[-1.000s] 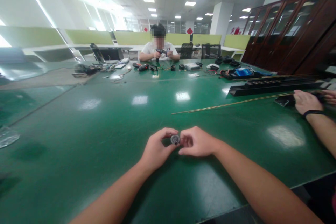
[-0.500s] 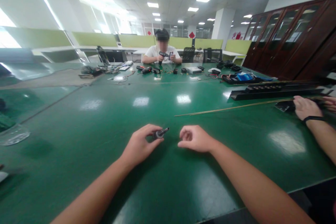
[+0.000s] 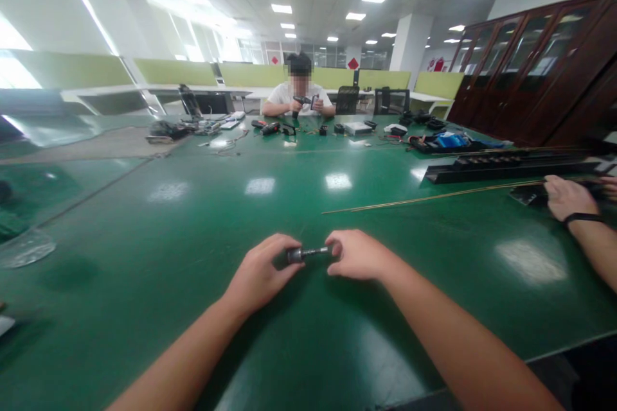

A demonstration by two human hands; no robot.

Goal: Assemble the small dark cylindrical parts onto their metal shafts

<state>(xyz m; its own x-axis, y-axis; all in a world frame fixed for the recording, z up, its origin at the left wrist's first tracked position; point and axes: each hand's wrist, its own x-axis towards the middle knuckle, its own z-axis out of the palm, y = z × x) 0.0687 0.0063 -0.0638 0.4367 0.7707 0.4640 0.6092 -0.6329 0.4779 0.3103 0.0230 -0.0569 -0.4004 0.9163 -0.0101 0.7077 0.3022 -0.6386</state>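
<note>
Between thumb and fingers, my left hand grips the thick end of a small dark metal tool part with a thin shaft. The shaft points right, nearly level, and its tip is at the fingertips of my right hand. Those fingers are curled with a gap between thumb and forefinger; whether they touch the tip cannot be made out. Both hands are above the green table.
Thin brass-coloured rods lie ahead to the right, beside a long black channel. Another person's hand works at the right. Across the table sits a person holding a drill, with tools in front.
The tool part has turned from slanting upward to nearly level, and its tip has come to my right fingertips. My left hand has shifted slightly right.
</note>
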